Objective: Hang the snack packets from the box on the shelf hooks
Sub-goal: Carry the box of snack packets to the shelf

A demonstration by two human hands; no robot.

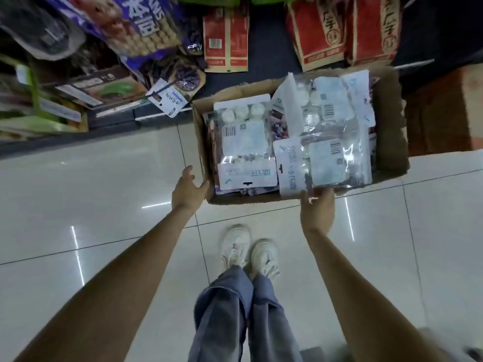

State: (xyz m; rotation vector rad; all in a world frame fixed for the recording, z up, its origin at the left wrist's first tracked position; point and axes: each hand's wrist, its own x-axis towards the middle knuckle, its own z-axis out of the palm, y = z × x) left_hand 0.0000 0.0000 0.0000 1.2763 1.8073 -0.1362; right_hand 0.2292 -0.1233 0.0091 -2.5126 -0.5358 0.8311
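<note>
The left hand (188, 188) rests open at the box (392, 121) near-left corner, probably steadying it, while the right hand (317, 205) pinches the near-right packet (324, 163) to lift it.

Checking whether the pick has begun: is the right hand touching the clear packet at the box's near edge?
Touching. The head view shows the right hand with its fingertips on the clear packet's bottom edge.
</note>
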